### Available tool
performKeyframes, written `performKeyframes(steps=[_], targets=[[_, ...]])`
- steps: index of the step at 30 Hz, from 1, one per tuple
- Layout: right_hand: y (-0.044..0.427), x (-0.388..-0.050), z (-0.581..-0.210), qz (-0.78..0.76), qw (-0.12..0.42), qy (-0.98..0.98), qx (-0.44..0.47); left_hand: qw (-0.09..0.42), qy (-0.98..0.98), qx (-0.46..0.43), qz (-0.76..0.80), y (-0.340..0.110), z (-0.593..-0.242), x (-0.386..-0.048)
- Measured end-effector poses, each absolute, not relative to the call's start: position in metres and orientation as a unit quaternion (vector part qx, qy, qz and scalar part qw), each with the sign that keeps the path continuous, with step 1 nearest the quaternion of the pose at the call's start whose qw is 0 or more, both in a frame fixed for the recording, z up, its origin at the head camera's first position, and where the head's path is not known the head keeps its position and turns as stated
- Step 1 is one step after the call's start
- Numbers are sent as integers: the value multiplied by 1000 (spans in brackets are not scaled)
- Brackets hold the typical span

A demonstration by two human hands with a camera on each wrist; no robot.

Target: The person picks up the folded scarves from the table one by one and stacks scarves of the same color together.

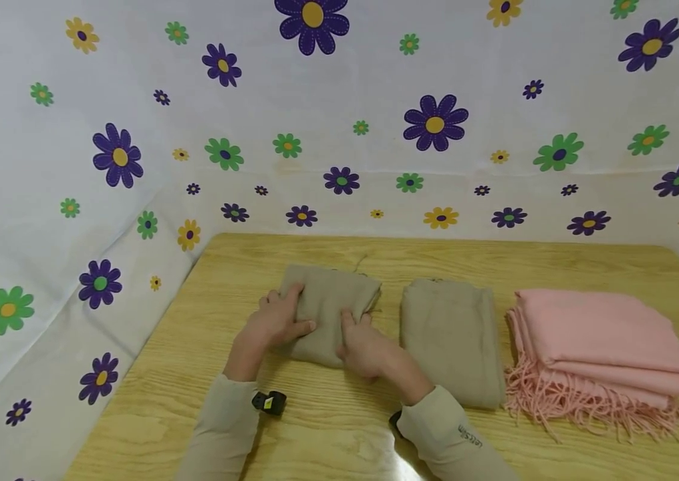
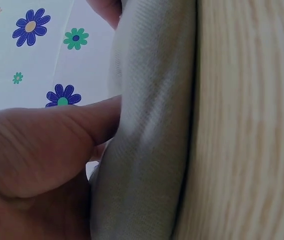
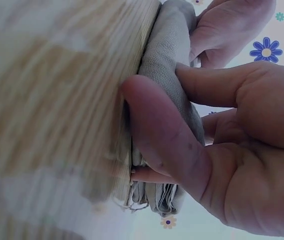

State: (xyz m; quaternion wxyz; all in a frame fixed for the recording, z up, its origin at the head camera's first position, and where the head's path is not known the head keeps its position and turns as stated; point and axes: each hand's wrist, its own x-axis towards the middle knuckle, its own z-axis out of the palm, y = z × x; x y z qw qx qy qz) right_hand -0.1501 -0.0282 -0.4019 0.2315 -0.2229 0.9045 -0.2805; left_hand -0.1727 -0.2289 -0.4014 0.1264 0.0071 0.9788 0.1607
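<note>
A folded beige scarf (image 1: 329, 304) lies flat on the wooden table, a few loose threads showing at its right and far edges. At its left side my left hand (image 1: 270, 321) rests with fingers spread over the edge and thumb on top; the left wrist view shows that thumb touching the cloth (image 2: 149, 115). My right hand (image 1: 369, 347) holds the right edge. In the right wrist view, its fingers (image 3: 169, 140) bend around the side of the folded layers (image 3: 164, 197), one fingertip reaching low by the tabletop.
Just right of my right hand lies a second folded beige cloth (image 1: 450, 341). Farther right sits a folded pink scarf (image 1: 604, 334) with fringe spilling toward the front. A flower-printed white sheet (image 1: 369, 80) stands behind and left of the wooden table (image 1: 165, 407).
</note>
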Motion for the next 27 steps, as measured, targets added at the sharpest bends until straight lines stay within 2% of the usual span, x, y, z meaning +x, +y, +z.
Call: performKeyframes(steps=[5, 11, 19, 22, 27], targets=[[-25, -150, -403, -295, 228, 898, -232, 132, 977, 9, 169, -231, -401, -171], [-17, -151, -404, -287, 190, 902, -260, 129, 975, 15, 179, -234, -403, -170], [-12, -155, -405, -336, 167, 896, -235, 119, 976, 13, 181, -242, -407, -168], [-13, -157, -407, -393, 176, 879, -206, 115, 976, 10, 183, -245, -409, -168], [-14, -162, -408, -597, 211, 767, -101, 108, 973, 12, 204, -249, -409, -170]])
